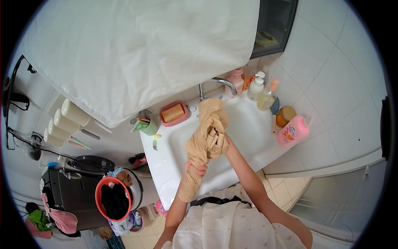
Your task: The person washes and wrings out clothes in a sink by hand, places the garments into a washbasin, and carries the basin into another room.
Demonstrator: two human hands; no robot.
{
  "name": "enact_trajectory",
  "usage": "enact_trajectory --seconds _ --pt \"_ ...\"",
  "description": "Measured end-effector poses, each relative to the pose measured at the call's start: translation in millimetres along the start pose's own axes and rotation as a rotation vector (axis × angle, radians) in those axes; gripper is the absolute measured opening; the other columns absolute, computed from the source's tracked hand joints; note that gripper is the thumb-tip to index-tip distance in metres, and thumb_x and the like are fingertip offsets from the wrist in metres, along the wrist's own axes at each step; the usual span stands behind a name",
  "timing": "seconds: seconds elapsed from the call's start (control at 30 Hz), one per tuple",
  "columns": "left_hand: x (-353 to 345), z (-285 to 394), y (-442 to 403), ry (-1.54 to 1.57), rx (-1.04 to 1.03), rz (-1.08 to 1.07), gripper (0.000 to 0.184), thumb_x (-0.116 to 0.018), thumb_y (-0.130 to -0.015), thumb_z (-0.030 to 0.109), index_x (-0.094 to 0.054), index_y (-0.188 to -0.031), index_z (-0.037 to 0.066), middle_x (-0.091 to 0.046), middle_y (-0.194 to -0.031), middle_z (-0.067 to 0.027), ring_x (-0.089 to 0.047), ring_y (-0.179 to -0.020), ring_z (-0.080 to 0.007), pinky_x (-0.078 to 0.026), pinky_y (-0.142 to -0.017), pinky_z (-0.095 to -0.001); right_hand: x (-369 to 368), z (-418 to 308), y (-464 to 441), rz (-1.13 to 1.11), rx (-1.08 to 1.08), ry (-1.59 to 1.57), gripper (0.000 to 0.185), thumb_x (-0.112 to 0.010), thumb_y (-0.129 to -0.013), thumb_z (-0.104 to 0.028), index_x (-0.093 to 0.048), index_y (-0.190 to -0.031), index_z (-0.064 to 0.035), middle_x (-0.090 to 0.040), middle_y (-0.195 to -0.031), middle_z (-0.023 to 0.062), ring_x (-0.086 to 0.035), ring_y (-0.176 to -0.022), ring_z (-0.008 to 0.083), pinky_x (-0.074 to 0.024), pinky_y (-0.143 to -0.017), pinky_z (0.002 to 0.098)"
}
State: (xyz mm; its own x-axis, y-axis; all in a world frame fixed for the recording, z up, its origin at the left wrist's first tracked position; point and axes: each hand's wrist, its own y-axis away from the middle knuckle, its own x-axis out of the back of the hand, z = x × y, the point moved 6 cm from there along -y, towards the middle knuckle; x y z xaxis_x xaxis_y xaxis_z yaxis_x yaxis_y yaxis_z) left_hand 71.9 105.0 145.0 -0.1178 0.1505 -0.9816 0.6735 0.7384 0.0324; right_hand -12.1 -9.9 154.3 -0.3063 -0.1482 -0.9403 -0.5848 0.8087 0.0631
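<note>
1. Tan, crumpled length of soft fabric point(207, 139): held above the white ceramic sink point(163, 176), just near of the curved chrome faucet point(224, 81). Bunched at the middle, it trails over the left forearm at its near end. It should handle as limp, light and not fragile; if soaked, it would probably be heavier and slippery. Wetness cannot be told.

2. Left hand point(198, 168): fingers curled around the fabric's narrowed near part. This gathered neck appears the surest hold, since the loose folds beyond would likely slide or sag.

3. Right hand: hidden by the fabric, its grip indeterminable; the right forearm point(244, 170) reaches in from the near right. The thick middle bunch would suit a second, broad hold.

4. Far left rim: pink rectangular soap dish point(176, 123) bearing an orange-brown bar of soap point(172, 113); pale green cup point(149, 128) farther left.

5. Right side: white pump bottle point(256, 90), amber round jar point(286, 116) and pink plastic bottle point(293, 131), the last nearest.
</note>
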Motion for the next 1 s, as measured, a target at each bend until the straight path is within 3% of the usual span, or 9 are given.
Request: enact_trajectory --seconds 0.1,0.27,0.4,0.47,0.6,0.67,0.77,0.87,1.0 --pt "4 2 6 -0.494 -0.041 0.334 0.042 -0.047 -0.069 0.02 -0.04 -0.105 0.0 -0.046 -0.079 -0.0094 -0.041 -0.056 -0.0157 -0.039 -0.047 -0.027 3 -6 0 0.298 0.09 0.259 0.035 -0.055 -0.078 -0.019 -0.045 -0.108 -0.0035 -0.054 -0.094 0.0057 -0.056 -0.079 0.0149 -0.0476 -0.066 0.0262" --pt "9 22 4 -0.986 0.156 0.758 0.03 -0.05 -0.068 0.015 -0.049 -0.092 -0.002 -0.053 -0.075 -0.0139 -0.05 -0.067 -0.0187 -0.043 -0.056 -0.0294 20 -14 -10 0.516 0.36 0.519 0.034 -0.06 -0.072 -0.011 -0.049 -0.103 -0.0008 -0.055 -0.093 0.0061 -0.055 -0.079 0.0144 -0.046 -0.063 0.0266" --pt "14 38 -13 -1.292 0.133 0.79 0.032 -0.054 -0.063 0.013 -0.051 -0.091 -0.002 -0.055 -0.078 -0.0143 -0.054 -0.073 -0.0191 -0.044 -0.061 -0.0298 29 -16 -12 0.705 0.417 0.983 0.027 -0.063 -0.069 -0.017 -0.056 -0.089 0.0004 -0.059 -0.083 0.0085 -0.057 -0.072 0.0171 -0.0453 -0.061 0.0284" --pt "13 51 -21 -1.784 -0.008 0.749 0.038 -0.055 -0.06 0.012 -0.049 -0.095 -0.003 -0.055 -0.079 -0.0136 -0.055 -0.074 -0.0202 -0.045 -0.062 -0.0293 22 -16 -7 0.773 0.427 1.163 0.027 -0.064 -0.068 -0.019 -0.058 -0.083 0.0021 -0.061 -0.079 0.0112 -0.058 -0.072 0.0187 -0.0446 -0.061 0.0297" --pt "-21 35 -29 -1.962 0.024 0.644 0.045 -0.054 -0.058 0.011 -0.047 -0.101 -0.004 -0.056 -0.083 -0.0163 -0.055 -0.08 -0.0244 -0.044 -0.068 -0.0297 32 -6 -8 0.811 0.295 1.499 0.032 -0.062 -0.066 -0.023 -0.057 -0.081 0.0047 -0.059 -0.077 0.02 -0.059 -0.073 0.0282 -0.0445 -0.062 0.0342" --pt "2 40 -29 -2.198 0.18 0.735 0.048 -0.053 -0.059 0.009 -0.045 -0.104 -0.004 -0.055 -0.087 -0.02 -0.055 -0.084 -0.0283 -0.044 -0.071 -0.0312 40 1 -12 0.795 0.206 1.62 0.033 -0.061 -0.066 -0.024 -0.057 -0.081 0.0048 -0.058 -0.077 0.0216 -0.058 -0.073 0.0311 -0.0447 -0.062 0.0353" --pt "89 67 -32 -2.581 0.121 0.598 0.047 -0.052 -0.06 0.008 -0.046 -0.105 -0.004 -0.055 -0.089 -0.0229 -0.053 -0.086 -0.0327 -0.044 -0.072 -0.0323 46 11 -11 0.757 0.085 1.785 0.032 -0.061 -0.066 -0.025 -0.057 -0.077 0.005 -0.058 -0.078 0.0215 -0.057 -0.073 0.0336 -0.045 -0.062 0.037" --pt "53 45 -29 -2.47 0.419 0.575 0.041 -0.054 -0.062 0.012 -0.048 -0.099 -0.004 -0.056 -0.084 -0.0191 -0.055 -0.079 -0.0313 -0.045 -0.067 -0.0321 39 16 -7 0.691 0.073 1.918 0.037 -0.056 -0.066 -0.016 -0.049 -0.092 0.0096 -0.058 -0.073 0.0194 -0.056 -0.07 0.0337 -0.0454 -0.062 0.0393" --pt "31 38 -13 -1.929 0.221 0.562 0.037 -0.055 -0.064 0.019 -0.05 -0.094 -0.002 -0.056 -0.077 -0.0142 -0.056 -0.07 -0.0249 -0.046 -0.062 -0.0299 18 -3 -2 0.518 -0.092 1.726 0.052 -0.057 -0.07 -0.032 -0.045 -0.106 0.0052 -0.058 -0.084 0.0186 -0.058 -0.079 0.027 -0.046 -0.068 0.0344"
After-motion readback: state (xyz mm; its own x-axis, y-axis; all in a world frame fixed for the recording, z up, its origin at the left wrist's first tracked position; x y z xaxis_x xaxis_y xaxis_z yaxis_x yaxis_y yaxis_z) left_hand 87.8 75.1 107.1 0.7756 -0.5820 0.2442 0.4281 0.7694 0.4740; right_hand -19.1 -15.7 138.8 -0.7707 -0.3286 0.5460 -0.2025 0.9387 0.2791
